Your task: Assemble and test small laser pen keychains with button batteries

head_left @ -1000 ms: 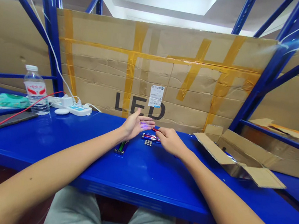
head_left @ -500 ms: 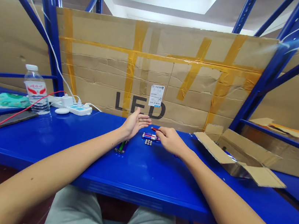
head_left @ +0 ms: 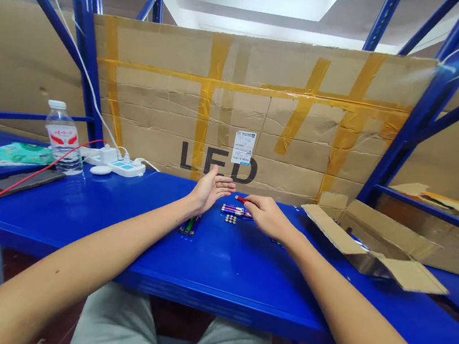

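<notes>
My left hand point(head_left: 208, 192) is held just above the table with its fingers stretched out and its palm turned to the right; it holds nothing. Several slim metal tubes, green and dark blue point(head_left: 190, 227), lie beneath and beside its wrist. Between the thumb and fingers of my right hand point(head_left: 268, 214) is a slim red metal tube point(head_left: 241, 199), its end pointing toward my left palm. A shiny blue and red bundle of tubes point(head_left: 232, 210) lies under it, partly covered by the right hand. In front sits a small group of silver button cells point(head_left: 230, 219).
An open cardboard box point(head_left: 332, 230) with a few tubes inside stands at the right. On the left are a water bottle point(head_left: 63, 137), a white power strip point(head_left: 123, 166), a phone point(head_left: 1, 185) and a red cable point(head_left: 9, 185). A large cardboard sheet point(head_left: 157, 105) closes off the back.
The view has shifted slightly, so everything appears a little farther right. More coloured tubes show beneath my right wrist. Both hands keep nearly the same pose, with the red tube still in the right.
</notes>
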Tool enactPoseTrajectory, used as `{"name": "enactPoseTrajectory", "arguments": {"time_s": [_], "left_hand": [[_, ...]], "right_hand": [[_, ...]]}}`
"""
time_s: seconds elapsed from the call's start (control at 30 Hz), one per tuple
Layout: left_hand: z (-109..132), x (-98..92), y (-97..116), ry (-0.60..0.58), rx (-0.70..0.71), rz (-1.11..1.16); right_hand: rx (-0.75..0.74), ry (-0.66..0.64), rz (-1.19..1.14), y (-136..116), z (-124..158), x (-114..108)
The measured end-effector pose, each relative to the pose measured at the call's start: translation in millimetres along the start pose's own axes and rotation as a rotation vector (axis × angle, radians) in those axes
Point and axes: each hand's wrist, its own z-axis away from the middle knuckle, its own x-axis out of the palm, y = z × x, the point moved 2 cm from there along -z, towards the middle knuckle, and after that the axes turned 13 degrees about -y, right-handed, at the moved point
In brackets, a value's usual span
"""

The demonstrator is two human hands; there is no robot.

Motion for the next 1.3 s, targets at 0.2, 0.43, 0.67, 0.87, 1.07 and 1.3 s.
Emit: {"name": "enactPoseTrajectory", "arguments": {"time_s": [0.2, 0.43, 0.67, 0.87, 1.07, 1.3], "left_hand": [[0.5, 0.0, -0.1, -0.027, -0.029, 0.004], [1.4, 1.4, -0.8, -0.044, -0.033, -0.002], [1.5, 1.7, -0.9, -0.058, -0.051, -0.014], [1.8, 2.3, -0.3, -0.075, -0.06, 0.002], [2.2, 3.1, -0.2, -0.063, -0.06, -0.003], [1.4, 1.7, -0.6, -0.071, -0.048, -0.007]], "right_hand": [[0.038, 0.041, 0.049, 0.1, -0.4, -0.9], [0.057, 0.031, 0.025, 2.5, -2.3, 2.3], [0.11, 0.177, 0.008, 4.0, -2.2, -0.7], [0.091, 0.176, 0.07, 0.4, -1.5, -1.9], [0.077, 0.154, 0.074, -1.4, -0.9, -1.7], [0.114, 0.071, 0.054, -1.3, -0.6, -0.2]]}}
